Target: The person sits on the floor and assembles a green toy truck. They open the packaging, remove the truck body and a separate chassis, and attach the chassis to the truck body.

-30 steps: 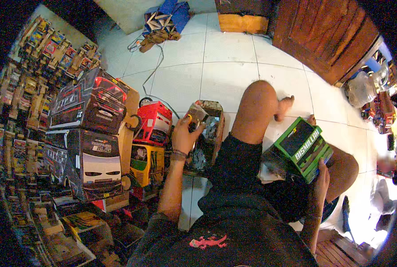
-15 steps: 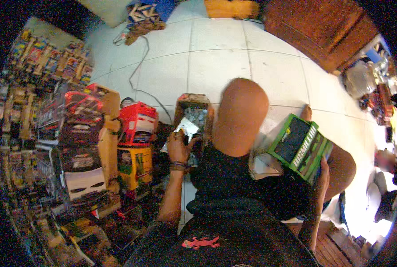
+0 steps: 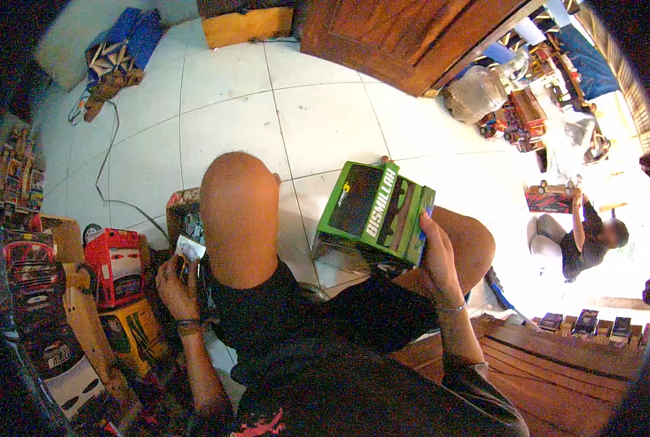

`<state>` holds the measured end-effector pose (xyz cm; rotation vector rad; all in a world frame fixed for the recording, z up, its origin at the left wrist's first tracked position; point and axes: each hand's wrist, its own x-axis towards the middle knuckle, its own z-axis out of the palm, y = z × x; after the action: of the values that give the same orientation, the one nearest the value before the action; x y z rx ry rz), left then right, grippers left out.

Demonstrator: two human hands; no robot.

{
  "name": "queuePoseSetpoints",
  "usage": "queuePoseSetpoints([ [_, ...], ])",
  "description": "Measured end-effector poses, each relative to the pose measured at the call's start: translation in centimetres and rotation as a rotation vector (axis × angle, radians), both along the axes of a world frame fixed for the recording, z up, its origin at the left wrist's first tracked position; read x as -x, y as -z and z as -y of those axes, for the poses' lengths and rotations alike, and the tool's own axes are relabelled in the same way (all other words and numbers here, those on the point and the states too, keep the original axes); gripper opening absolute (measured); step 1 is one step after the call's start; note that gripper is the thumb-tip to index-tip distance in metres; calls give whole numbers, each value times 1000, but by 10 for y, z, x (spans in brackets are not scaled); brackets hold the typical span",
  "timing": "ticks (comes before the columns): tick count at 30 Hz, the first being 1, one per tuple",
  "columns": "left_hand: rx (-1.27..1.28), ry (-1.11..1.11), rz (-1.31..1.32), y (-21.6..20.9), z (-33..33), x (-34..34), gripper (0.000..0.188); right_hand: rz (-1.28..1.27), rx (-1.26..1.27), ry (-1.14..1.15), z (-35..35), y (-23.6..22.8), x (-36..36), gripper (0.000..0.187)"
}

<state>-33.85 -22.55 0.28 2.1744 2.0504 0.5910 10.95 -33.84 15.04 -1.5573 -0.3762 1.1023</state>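
A green toy truck cab with a dark windscreen and white lettering is in my right hand, whose thumb and fingers grip its right side. It sits tilted over my bent right leg, beside my raised left knee. Between the fingers of my left hand is a small shiny silvery-white sheet. That hand is just in front of a narrow open box holding pale pieces, partly hidden behind my knee.
At left stand a red toy truck cab, a yellow one and stacked dark toy trucks. A cable crosses the tiled floor. A wooden door is ahead. Another person sits far right, by more toy trucks.
My view has swung to the right, so things appear further left and the other person has come into view. Both hands keep their hold; the green cab is turned more upright.
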Motion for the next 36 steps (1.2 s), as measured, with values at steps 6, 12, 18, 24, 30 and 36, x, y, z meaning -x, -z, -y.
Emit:
queuePoseSetpoints([
  [6,-269,27,206,-90,9,-41,25,-25,-43,-80,7,6,-6,40],
  [12,-482,214,580,-170,43,-107,20,-154,-95,-48,15,-3,12,39],
  [18,-137,556,851,-183,72,-167,37,-157,-198,-65,15,-1,25,40],
  [24,435,410,1202,-139,63,-209,62,-132,-271,-79,18,1,33,41],
  [30,976,330,1778,-120,52,-209,73,-25,-399,-171,26,-15,59,40],
  [36,837,337,1833,-106,64,-190,73,46,-433,-266,50,-7,82,51],
])
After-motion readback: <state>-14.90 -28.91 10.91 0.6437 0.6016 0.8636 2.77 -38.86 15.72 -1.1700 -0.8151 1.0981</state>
